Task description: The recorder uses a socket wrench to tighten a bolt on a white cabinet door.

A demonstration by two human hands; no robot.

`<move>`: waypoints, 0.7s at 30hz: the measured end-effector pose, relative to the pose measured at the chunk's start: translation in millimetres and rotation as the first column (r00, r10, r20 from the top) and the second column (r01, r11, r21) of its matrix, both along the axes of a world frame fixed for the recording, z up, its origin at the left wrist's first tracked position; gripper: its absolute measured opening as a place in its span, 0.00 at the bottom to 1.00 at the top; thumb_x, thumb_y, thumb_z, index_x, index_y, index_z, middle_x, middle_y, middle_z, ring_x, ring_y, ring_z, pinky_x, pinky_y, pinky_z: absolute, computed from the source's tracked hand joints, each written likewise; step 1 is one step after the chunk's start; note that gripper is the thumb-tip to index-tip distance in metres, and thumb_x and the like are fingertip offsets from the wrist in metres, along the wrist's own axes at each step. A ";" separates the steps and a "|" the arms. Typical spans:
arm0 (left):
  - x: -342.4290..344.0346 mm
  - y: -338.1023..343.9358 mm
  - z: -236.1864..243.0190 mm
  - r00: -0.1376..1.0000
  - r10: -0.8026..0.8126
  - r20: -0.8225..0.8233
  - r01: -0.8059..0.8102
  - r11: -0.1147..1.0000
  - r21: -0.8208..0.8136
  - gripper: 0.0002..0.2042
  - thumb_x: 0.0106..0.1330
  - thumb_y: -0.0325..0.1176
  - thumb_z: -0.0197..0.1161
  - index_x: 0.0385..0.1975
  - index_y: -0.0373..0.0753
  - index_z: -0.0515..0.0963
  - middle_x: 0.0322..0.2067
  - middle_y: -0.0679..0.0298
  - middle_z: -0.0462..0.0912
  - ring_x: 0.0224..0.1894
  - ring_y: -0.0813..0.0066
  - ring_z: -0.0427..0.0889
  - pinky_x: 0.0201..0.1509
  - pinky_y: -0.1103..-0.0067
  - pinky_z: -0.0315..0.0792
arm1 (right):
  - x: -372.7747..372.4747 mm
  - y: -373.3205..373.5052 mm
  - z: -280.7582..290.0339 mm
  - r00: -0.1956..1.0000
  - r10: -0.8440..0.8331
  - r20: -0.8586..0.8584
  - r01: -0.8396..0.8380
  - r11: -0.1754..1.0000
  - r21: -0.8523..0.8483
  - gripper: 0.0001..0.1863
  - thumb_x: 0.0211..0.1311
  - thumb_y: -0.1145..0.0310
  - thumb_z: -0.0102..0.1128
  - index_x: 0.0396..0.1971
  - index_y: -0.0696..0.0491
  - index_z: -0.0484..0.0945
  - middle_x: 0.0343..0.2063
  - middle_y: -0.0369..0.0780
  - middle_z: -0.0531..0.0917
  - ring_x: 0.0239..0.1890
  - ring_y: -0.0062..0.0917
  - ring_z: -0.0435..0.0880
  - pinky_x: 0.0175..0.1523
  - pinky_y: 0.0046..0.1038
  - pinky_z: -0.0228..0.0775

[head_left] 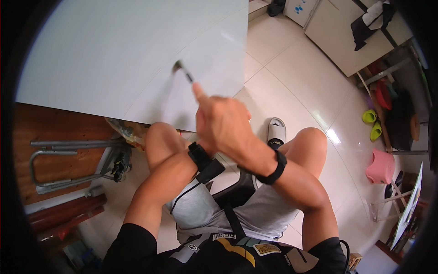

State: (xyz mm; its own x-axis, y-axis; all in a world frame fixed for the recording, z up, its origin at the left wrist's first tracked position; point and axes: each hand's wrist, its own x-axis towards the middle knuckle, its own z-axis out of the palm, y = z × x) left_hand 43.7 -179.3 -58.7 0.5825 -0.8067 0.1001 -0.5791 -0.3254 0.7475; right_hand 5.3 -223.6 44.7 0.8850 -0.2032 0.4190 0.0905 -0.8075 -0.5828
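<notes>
My right hand (228, 119) is closed, its index finger stretched along a slim dark-handled tool (184, 71) with a small, blurred dark head. The tool's kind cannot be made out. It points up and left over the pale table (114, 50), near the table's front right corner; whether the head touches the surface is unclear. My left hand (203, 137) is behind and beside the right one, close to the table's edge. Most of it is covered, so its fingers do not show. A black strap and device (203, 160) sit on the left wrist, a black watch (276, 168) on the right.
Folded metal tube legs (77, 150) stand below the table at left. My knees are just under its front edge. At right, a pink stool (380, 166), yellow-green slippers (372, 121) and a shelf rack (388, 91) line the tiled floor (315, 109).
</notes>
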 end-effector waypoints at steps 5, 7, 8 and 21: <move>1.0 -3.7 8.2 0.983 0.042 0.179 -0.068 0.987 0.144 0.12 0.64 0.33 0.64 0.47 0.42 0.79 0.45 0.61 0.83 0.42 0.66 0.83 0.50 0.71 0.75 | 7.5 -11.4 -2.8 0.997 -0.062 -0.045 0.065 0.996 0.054 0.24 0.52 0.74 0.57 0.53 0.55 0.81 0.17 0.45 0.79 0.19 0.42 0.80 0.25 0.42 0.70; 2.0 -5.1 15.2 0.984 0.022 0.176 -0.072 0.956 0.284 0.12 0.64 0.34 0.65 0.46 0.43 0.79 0.44 0.62 0.84 0.41 0.66 0.83 0.49 0.71 0.76 | 7.4 -8.3 -4.0 0.998 -0.063 -0.029 0.064 0.997 0.035 0.24 0.52 0.75 0.57 0.52 0.54 0.81 0.17 0.45 0.79 0.19 0.42 0.80 0.25 0.42 0.70; -2.2 -1.9 19.4 0.988 0.015 0.157 -0.074 0.924 0.375 0.12 0.64 0.34 0.65 0.46 0.43 0.79 0.44 0.62 0.84 0.41 0.66 0.84 0.49 0.71 0.76 | 6.5 -5.6 -4.7 0.998 -0.065 -0.014 0.065 0.998 0.015 0.24 0.52 0.75 0.58 0.52 0.54 0.81 0.17 0.45 0.79 0.19 0.42 0.80 0.24 0.41 0.70; -4.1 1.0 -37.0 0.965 0.151 0.214 -0.170 0.983 0.074 0.04 0.61 0.35 0.67 0.34 0.47 0.83 0.38 0.67 0.86 0.33 0.62 0.84 0.43 0.68 0.78 | -13.7 22.7 -0.1 0.998 0.027 -0.051 -0.034 0.991 -0.131 0.24 0.52 0.72 0.57 0.51 0.43 0.84 0.15 0.38 0.79 0.14 0.38 0.76 0.21 0.47 0.58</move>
